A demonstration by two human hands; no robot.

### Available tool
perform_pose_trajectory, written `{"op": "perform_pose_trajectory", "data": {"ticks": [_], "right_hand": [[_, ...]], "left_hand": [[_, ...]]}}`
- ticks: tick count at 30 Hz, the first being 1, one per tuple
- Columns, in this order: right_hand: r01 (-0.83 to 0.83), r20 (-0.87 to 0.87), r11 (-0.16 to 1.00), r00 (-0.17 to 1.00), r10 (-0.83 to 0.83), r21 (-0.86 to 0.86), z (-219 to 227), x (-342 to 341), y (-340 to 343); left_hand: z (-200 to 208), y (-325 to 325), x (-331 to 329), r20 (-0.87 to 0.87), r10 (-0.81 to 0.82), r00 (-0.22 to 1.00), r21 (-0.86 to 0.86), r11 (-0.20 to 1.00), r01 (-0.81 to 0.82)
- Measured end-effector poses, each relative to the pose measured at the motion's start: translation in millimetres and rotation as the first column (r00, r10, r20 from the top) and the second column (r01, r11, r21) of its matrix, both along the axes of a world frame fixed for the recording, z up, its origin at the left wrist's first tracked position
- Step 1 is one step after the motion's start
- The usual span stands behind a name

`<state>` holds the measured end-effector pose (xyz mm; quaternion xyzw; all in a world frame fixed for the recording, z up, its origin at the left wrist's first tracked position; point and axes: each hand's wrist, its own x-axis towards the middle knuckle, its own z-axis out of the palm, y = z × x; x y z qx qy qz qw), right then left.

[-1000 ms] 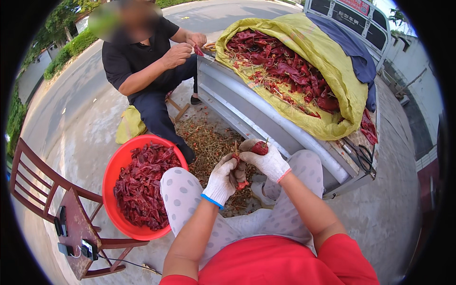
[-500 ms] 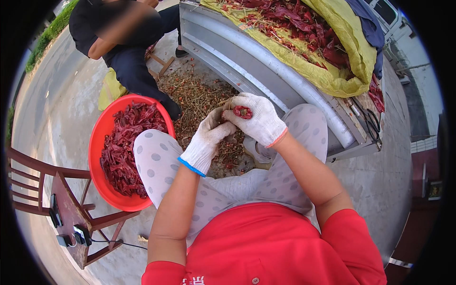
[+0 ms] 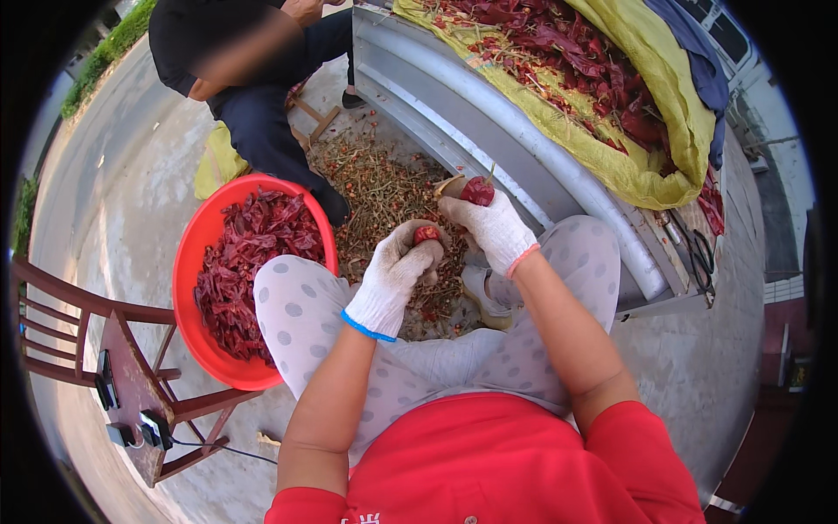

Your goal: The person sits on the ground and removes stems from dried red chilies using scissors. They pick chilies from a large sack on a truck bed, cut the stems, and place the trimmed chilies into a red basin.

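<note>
Off the near edge of the grey truck bed, left hand is gripping a red pepper piece, right hand is grasping a stemmed red pepper; both are hovering over stem litter on the ground. Red basin by the left knee is holding dried peppers.

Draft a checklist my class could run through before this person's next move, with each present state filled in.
1. Left hand, in a blue-cuffed white knit glove, holds a red dried pepper: ok.
2. Right hand, in a pink-cuffed white knit glove, holds a dark-red dried pepper: ok.
3. Left pepper's stem removed: cannot tell; partly hidden.
4. Round red plastic basin, on the person's left, upright: ok.
5. Grey concrete ground clear of loose brown stems: not ok.
6. Black scissors-like tool away from both hands: ok.
</note>
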<state>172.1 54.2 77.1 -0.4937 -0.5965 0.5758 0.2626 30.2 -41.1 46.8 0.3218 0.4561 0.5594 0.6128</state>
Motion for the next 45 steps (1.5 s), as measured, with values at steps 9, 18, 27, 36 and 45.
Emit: {"op": "perform_pose_trajectory", "data": {"ticks": [9, 18, 27, 36, 45], "right_hand": [[-0.321, 0.474, 0.926, 0.858, 0.196, 0.198, -12, 20, -11], [-0.323, 0.445, 0.929, 0.869, 0.216, 0.179, -4, -9, -49], [-0.429, 0.109, 0.831, 0.901, 0.419, 0.353, 12, 17, -20], [-0.547, 0.434, 0.452, 0.836, 0.335, 0.705, 18, 5, -19], [-0.321, 0.131, 0.845, 0.947, 0.293, 0.429, 5, -3, -27]], "left_hand": [[-15, 4, -2, 0.058, 0.102, 0.993, 0.083, 0.991, -0.106], [-35, 5, 5, -0.035, 0.210, 0.977, 0.078, 0.975, -0.207], [-25, -1, -2, -0.037, 0.150, 0.988, 0.076, 0.986, -0.147], [-26, -5, -3, 0.082, 0.119, 0.990, 0.078, 0.989, -0.125], [-28, -15, -12, -0.216, 0.008, 0.976, 0.096, 0.995, 0.013]]}}
